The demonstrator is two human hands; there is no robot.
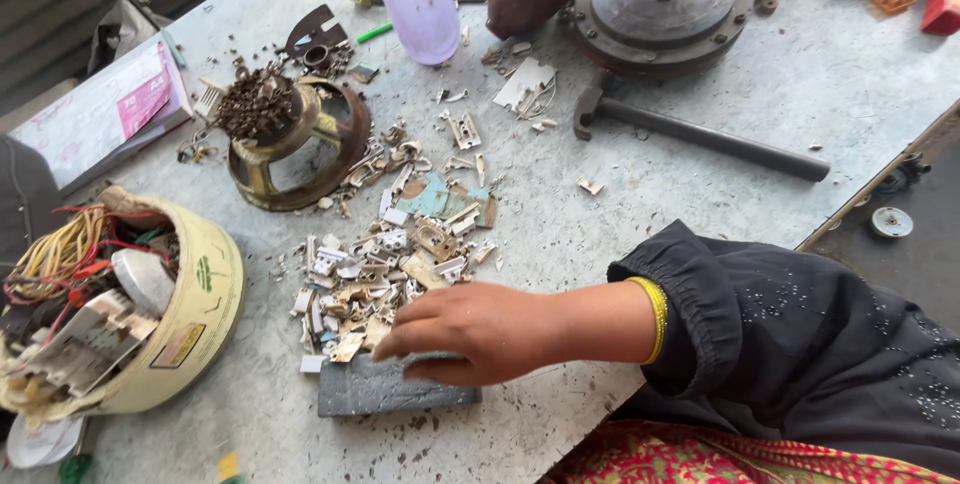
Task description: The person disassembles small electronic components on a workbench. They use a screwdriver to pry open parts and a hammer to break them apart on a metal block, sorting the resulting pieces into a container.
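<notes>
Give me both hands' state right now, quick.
Right hand: fingers loosely curled, resting on the dark grey block; no firm grasp visible.
Left hand: not in view.

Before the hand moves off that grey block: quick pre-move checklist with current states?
1. Contact with the grey block: ok, the right hand rests on its upper edge, fingers curled over it.
2. Grip closed around block: cannot tell, the underside of the fingers is hidden.
3. Block seated flat on the table: ok, it lies flat near the front edge.
4. Space around block: not ok, the pile of broken plastic pieces reaches right up to it.
5. Hammer out of the way: ok, it lies well apart, further back.
6. Left hand: cannot tell, not in view.
</notes>
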